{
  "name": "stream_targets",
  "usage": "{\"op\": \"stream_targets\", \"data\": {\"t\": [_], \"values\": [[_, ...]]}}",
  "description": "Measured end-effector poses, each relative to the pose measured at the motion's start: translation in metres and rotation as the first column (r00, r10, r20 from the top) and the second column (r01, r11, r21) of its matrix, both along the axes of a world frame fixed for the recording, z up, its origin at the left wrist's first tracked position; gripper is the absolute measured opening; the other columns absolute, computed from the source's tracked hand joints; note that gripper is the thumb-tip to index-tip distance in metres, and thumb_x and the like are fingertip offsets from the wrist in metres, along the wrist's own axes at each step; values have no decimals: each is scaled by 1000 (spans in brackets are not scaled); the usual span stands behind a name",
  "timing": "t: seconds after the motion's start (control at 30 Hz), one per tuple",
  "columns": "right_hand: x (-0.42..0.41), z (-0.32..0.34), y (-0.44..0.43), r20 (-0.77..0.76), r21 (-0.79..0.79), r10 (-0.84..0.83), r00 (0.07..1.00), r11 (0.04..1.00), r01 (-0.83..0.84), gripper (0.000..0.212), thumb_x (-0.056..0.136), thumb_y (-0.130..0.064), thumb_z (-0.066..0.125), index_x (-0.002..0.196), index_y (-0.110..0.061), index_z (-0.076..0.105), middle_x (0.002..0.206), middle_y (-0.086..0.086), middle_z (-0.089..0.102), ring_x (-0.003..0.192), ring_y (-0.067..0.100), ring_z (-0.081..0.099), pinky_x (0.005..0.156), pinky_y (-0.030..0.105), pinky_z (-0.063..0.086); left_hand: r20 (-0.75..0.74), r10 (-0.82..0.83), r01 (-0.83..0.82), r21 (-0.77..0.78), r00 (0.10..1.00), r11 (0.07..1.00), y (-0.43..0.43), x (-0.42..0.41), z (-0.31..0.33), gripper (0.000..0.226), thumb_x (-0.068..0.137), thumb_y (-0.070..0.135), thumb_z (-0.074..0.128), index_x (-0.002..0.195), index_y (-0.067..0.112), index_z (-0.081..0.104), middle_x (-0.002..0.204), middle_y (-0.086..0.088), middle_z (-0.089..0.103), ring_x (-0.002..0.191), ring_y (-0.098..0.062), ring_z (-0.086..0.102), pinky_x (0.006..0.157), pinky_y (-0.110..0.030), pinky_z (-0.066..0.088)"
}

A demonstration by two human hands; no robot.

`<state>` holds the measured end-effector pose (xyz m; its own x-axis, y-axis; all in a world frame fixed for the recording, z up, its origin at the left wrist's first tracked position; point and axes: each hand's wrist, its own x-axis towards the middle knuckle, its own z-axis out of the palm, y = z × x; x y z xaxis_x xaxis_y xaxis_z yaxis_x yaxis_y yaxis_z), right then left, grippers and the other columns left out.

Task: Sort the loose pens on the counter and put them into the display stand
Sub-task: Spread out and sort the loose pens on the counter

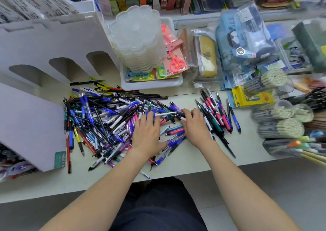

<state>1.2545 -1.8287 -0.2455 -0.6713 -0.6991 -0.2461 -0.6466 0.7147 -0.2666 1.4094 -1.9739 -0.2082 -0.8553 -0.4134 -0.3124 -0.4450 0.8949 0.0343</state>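
With the left hand (147,131) lying flat and open on the pen pile (105,121), the right hand (195,124), its grip closed on a white-barrelled pen (165,114), would best lift it clear toward the sorted row (217,114) right of the pile.

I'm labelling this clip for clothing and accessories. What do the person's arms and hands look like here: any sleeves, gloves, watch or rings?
Both forearms are bare up to the frame edge: no sleeves show. The left hand and right hand wear no gloves, and no watch, bracelet or ring is visible on either.
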Motion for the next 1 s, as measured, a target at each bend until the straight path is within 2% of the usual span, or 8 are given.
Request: {"op": "stream_targets", "data": {"t": [0.13, 0.27, 0.37, 0.47, 0.6, 0.83, 0.93, 1.0], "values": [[5, 1, 16, -94, 10, -42, 995, 999, 43, 32, 107, -29, 57, 132, -9, 59, 116, 15, 58, 101, 34, 56, 82, 43, 45, -191, -75, 93, 87, 979, 992, 18, -6, -2, 77, 77, 71, 63, 128, 14, 52, 126, -8, 46, 107, -29, 50, 86, -41, 46], [11, 7, 17, -147, 108, -9, 989, 994, 26, 45, 103, -43, 59, 134, -10, 57, 121, 12, 61, 106, 32, 61, 83, 44, 49, -51, -125, 132, 151, 991, 980, 45, -12, -8, 88, 76, 79, 68, 130, 14, 46, 125, -5, 45, 109, -25, 52, 84, -38, 49], [9, 11, 10, -135, 135, -11, 991, 990, 29, 42, 102, -42, 62, 129, -11, 57, 123, 14, 60, 109, 33, 60, 85, 44, 49, 5, -71, 69, 183, 997, 981, 58, -20, -12, 78, 82, 57, 81, 134, 12, 44, 131, -6, 42, 112, -27, 53, 76, -38, 53], [0, 15, 1, -146, 187, -21, 989, 981, 48, 34, 102, -29, 64, 128, -9, 55, 128, 13, 59, 113, 30, 60, 88, 39, 48, 38, -69, 64, 116, 997, 991, 60, -26, -10, 55, 86, 26, 83, 128, 10, 51, 127, -8, 47, 106, -28, 59, 60, -38, 49], [-1, 17, 10, -171, 236, 21, 985, 972, 20, 31, 100, -16, 60, 130, -8, 53, 128, 12, 57, 113, 28, 60, 90, 37, 48, 43, -189, 187, 37, 981, 982, 59, -34, -2, 47, 86, 1, 66, 130, 8, 53, 134, -14, 51, 116, -33, 57, 86, -38, 49], [-14, 21, 51, -55, 100, 45, 997, 994, -39, 31, 108, -34, 55, 130, -13, 63, 125, 7, 61, 115, 29, 57, 95, 42, 43, 78, -333, 338, -68, 940, 939, 55, -47, -14, 56, 74, 8, 80, 124, 13, 56, 117, -9, 60, 108, -33, 54, 91, -46, 44], [-17, 19, 61, -15, -76, 42, 999, 996, -43, 32, 105, -31, 60, 131, -14, 67, 116, 5, 64, 107, 27, 61, 91, 43, 47, 51, -413, 416, -75, 909, 906, 56, -52, -17, 52, 75, 7, 81, 122, 13, 60, 115, -7, 62, 109, -31, 56, 93, -45, 44], [-20, 17, 68, -35, -263, -103, 994, 961, 91, 27, 99, -24, 65, 124, -14, 72, 112, 4, 63, 104, 27, 60, 88, 43, 49, 8, -472, 470, -100, 882, 877, 55, -54, -20, 43, 74, 6, 83, 112, 15, 65, 108, -6, 65, 105, -31, 57, 91, -45, 45]]}}
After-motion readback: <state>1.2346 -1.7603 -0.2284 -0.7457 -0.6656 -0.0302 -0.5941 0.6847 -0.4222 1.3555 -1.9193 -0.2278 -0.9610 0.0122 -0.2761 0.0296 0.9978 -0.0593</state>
